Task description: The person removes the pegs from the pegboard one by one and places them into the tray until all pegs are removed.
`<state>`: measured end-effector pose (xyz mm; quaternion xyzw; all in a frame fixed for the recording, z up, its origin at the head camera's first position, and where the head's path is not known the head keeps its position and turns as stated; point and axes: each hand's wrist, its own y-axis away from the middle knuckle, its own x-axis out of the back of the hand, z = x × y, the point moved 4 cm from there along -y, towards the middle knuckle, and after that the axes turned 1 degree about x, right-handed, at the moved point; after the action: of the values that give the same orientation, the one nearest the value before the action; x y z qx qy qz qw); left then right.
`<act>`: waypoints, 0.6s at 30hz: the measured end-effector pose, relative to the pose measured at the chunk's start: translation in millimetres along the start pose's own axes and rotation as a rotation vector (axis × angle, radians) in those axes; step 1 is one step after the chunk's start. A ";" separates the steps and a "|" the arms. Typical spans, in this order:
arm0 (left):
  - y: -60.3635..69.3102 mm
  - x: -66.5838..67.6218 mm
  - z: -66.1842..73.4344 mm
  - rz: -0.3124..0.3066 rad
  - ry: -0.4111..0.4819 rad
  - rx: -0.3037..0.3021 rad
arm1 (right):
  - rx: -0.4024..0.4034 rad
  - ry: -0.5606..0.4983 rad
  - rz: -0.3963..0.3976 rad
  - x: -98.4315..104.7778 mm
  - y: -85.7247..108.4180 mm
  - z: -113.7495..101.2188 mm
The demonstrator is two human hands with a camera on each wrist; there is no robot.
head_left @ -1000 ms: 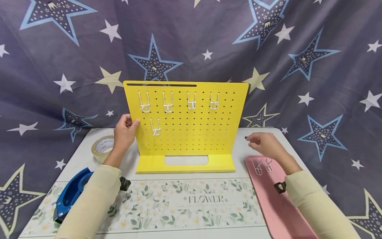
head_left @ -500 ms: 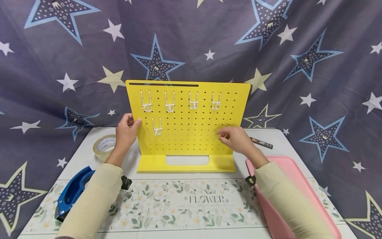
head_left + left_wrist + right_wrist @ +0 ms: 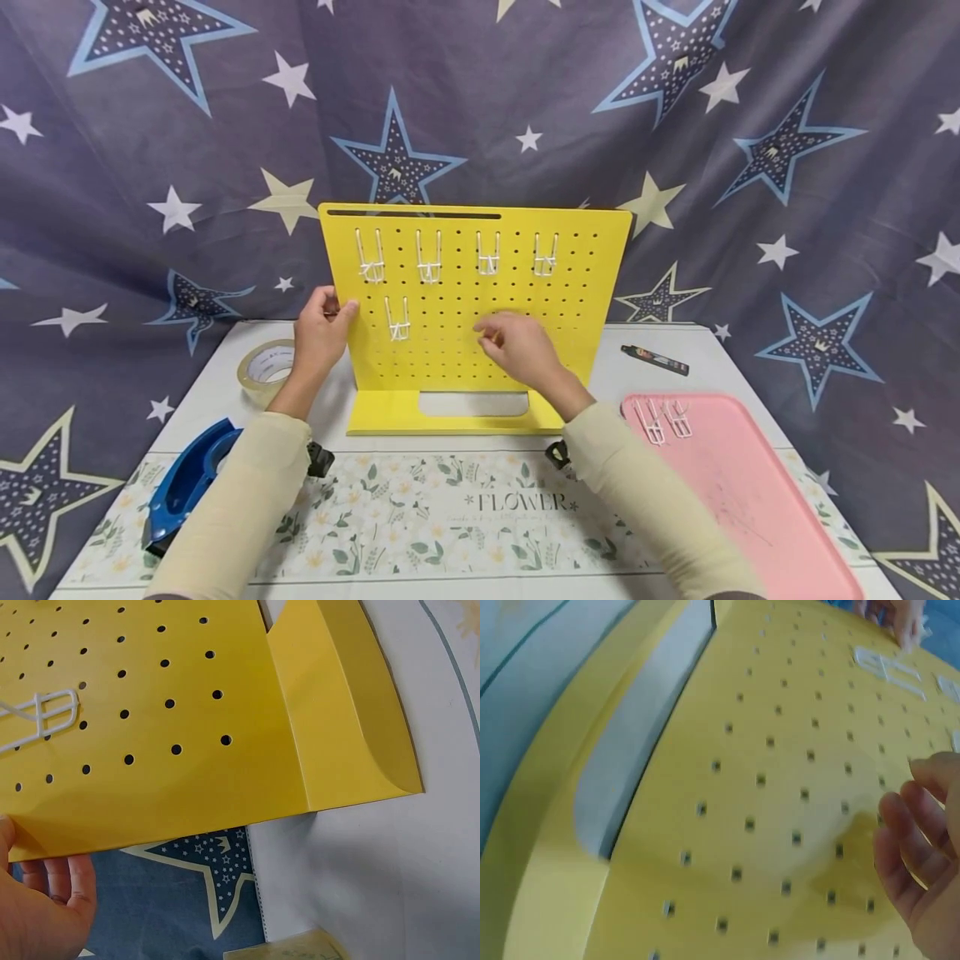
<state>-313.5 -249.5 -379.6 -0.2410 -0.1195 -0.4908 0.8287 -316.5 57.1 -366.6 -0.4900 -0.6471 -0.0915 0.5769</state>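
Observation:
A yellow pegboard [image 3: 480, 350] stands upright with several white wire hooks on it, four along the top and one lower hook [image 3: 397, 321] at the left. My left hand [image 3: 321, 333] grips the board's left edge, thumb on the front and fingers behind, as the left wrist view shows with the hand [image 3: 45, 907] at the board [image 3: 150, 802]. In front of the board's middle is my right hand [image 3: 521, 350], right of the lower hook. Its fingers [image 3: 907, 855] are loosely bent in the right wrist view, with nothing visible between them; contact with the board cannot be told.
A pink tray [image 3: 742, 483] at the right holds two white wire hooks [image 3: 652, 423], with a black pen-like item [image 3: 655, 360] behind it. At the left are a tape roll [image 3: 266, 371] and a blue tool [image 3: 183, 483]. A floral runner [image 3: 450, 533] crosses the table's front.
My right hand has moved left from beside the board to in front of its middle, uncovering the black item and the tray's hooks. My left hand has kept its grip on the edge.

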 end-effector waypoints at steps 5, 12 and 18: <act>0.1 1.7 -0.7 0.005 0.000 -0.004 | 0.047 0.084 0.043 -16.5 -14.9 -26.8; -1.1 0.4 -1.4 -0.004 0.010 -0.002 | 0.124 0.155 0.146 -35.7 -31.3 -55.2; -2.5 0.6 -1.9 -0.012 0.006 0.003 | 0.090 0.172 0.172 -52.1 -41.7 -67.3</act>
<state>-315.4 -251.9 -380.3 -0.2375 -0.1193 -0.4965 0.8264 -310.7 -37.4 -370.2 -0.5077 -0.5543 -0.0545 0.6573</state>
